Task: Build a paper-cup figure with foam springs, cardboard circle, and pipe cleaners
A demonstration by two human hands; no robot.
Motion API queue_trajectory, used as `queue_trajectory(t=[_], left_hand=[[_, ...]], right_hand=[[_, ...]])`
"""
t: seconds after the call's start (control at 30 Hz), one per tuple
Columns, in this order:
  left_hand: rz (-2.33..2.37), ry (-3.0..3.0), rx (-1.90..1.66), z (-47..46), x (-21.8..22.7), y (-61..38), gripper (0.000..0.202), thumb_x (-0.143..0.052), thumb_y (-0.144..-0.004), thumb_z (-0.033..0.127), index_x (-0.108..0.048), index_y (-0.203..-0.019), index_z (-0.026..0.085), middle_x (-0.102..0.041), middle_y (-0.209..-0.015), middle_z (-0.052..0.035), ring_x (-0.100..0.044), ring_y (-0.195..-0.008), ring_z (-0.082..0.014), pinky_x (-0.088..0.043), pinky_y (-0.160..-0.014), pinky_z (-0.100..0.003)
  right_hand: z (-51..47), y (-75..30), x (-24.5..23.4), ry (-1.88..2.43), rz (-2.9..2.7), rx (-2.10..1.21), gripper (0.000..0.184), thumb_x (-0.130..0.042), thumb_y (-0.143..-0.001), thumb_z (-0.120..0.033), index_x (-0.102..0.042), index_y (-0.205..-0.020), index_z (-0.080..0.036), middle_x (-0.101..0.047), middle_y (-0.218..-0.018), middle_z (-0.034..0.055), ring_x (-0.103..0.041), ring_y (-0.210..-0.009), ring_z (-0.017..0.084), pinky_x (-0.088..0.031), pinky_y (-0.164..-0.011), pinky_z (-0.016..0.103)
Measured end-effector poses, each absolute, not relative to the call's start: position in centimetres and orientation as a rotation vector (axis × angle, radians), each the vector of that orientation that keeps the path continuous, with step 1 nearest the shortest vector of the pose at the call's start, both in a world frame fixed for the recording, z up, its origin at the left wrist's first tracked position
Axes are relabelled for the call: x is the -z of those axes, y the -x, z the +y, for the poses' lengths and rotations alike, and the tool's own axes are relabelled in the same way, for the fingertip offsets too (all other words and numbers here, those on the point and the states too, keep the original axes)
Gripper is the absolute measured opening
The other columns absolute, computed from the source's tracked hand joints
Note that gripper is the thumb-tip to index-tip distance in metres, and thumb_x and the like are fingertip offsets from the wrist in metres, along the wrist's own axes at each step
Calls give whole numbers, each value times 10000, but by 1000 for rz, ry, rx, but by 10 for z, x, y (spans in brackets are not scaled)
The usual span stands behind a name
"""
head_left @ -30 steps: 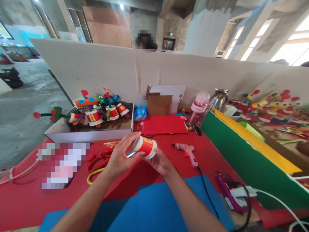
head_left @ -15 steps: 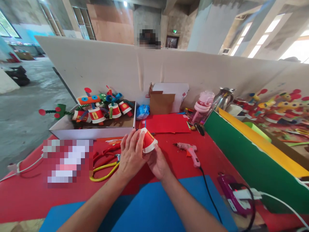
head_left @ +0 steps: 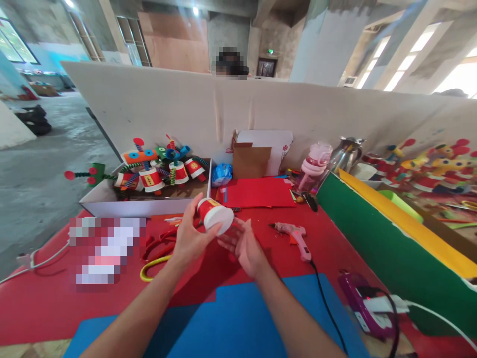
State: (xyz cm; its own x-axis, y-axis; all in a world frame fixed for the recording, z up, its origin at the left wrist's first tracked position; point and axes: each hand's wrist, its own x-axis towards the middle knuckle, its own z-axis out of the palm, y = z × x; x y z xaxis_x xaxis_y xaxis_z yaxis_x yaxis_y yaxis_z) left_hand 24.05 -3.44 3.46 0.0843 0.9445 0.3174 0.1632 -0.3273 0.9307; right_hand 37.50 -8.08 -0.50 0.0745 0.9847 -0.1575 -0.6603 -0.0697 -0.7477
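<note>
My left hand (head_left: 191, 237) grips a red and white paper cup (head_left: 209, 210) with yellow markings, thumb on the near side and fingers around the far side. The cup is tilted, its round white end (head_left: 220, 221) turned towards me and the right. Just right of it is my right hand (head_left: 246, 246), fingers apart and nothing seen in it. Red-handled and yellow-handled tools (head_left: 152, 268) lie beside my left forearm, partly covered by it. A pink hot glue gun (head_left: 296, 236) rests on the red table covering to the right of my hands.
At the back left, a white box (head_left: 149, 206) holds several paper-cup figures with spring-like limbs. Red sheets (head_left: 257, 193) lie behind my hands. A pink bottle (head_left: 315, 164) and metal jug (head_left: 346, 151) stand back right, near a green panel (head_left: 380, 248). A purple power strip (head_left: 365, 306) carries cables.
The cup has tipped so its white end faces me, and it has shifted slightly left in my left hand. My right hand has let go of it and opened.
</note>
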Motion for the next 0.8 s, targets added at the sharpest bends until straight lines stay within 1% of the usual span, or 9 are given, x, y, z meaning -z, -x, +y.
queue_trajectory(t=[0.03, 0.1, 0.2, 0.27, 0.33, 0.4, 0.53, 0.67, 0.8], left_hand=[[1053, -1402, -1269, -33, -37, -239, 757, -764, -641, 383, -483, -1325, 223, -584, -1240, -101, -576, -1102, -278, -495, -899, -399], [930, -1067, -1168, -32, -39, -239, 753, -787, -611, 382, -516, -1291, 207, -630, -1175, -91, -620, -1015, -253, -512, -829, -355], [825, -830, -1101, -34, -38, -243, 743, -819, -572, 333, -554, -1249, 179, -666, -1120, -87, -642, -943, -227, -509, -785, -314], [799, -770, -1083, -38, -36, -248, 741, -833, -553, 298, -566, -1233, 173, -683, -1084, -81, -650, -912, -219, -507, -780, -307], [810, -733, -1067, -42, -34, -253, 730, -843, -539, 276, -577, -1211, 170, -695, -1049, -77, -655, -884, -213, -505, -775, -306], [838, -699, -1060, -47, -31, -259, 701, -849, -535, 268, -589, -1177, 168, -701, -1019, -71, -654, -858, -200, -502, -773, -300], [871, -642, -1070, -57, -24, -270, 691, -862, -519, 257, -588, -1148, 169, -696, -1011, -61, -642, -854, -182, -501, -795, -298], [871, -608, -1082, -63, -20, -276, 719, -868, -504, 254, -576, -1156, 168, -685, -1041, -73, -630, -923, -199, -492, -852, -319], [866, -602, -1084, -65, -18, -278, 701, -860, -518, 255, -576, -1153, 175, -684, -1043, -80, -625, -951, -215, -488, -866, -334]], right_hand=[[-80, -380, 4, 870, -604, -1367, 576, -596, -720, -724, -583, -1076, -271, -685, -1096, 53, -694, -932, 230, -527, -917, 468], [-81, -389, 0, 995, -843, -1104, 589, -623, -743, -668, -549, -1185, -287, -604, -1268, 77, -615, -1131, 245, -454, -1026, 474], [-86, -396, -6, 1149, -1254, -684, 780, -732, -690, -584, -449, -1351, -281, -460, -1441, 107, -431, -1340, 284, -333, -1128, 496], [-90, -398, -8, 1220, -1449, -487, 900, -764, -672, -550, -363, -1427, -268, -418, -1477, 125, -369, -1383, 307, -317, -1134, 522], [-92, -397, -9, 1244, -1569, -370, 950, -769, -686, -515, -293, -1466, -255, -409, -1484, 138, -363, -1388, 311, -338, -1121, 528], [-94, -395, -9, 1236, -1637, -305, 917, -750, -728, -455, -267, -1477, -242, -428, -1470, 146, -391, -1372, 301, -362, -1110, 516], [-93, -390, -4, 1284, -1646, -239, 811, -708, -757, -318, -306, -1454, -219, -503, -1393, 152, -474, -1305, 288, -412, -1079, 488], [-92, -387, 2, 1330, -1569, -179, 806, -694, -727, -273, -322, -1439, -200, -545, -1331, 152, -535, -1236, 285, -472, -1023, 466], [-91, -385, 4, 1348, -1538, -148, 799, -678, -715, -244, -331, -1433, -196, -573, -1296, 138, -555, -1209, 283, -488, -1003, 455]])
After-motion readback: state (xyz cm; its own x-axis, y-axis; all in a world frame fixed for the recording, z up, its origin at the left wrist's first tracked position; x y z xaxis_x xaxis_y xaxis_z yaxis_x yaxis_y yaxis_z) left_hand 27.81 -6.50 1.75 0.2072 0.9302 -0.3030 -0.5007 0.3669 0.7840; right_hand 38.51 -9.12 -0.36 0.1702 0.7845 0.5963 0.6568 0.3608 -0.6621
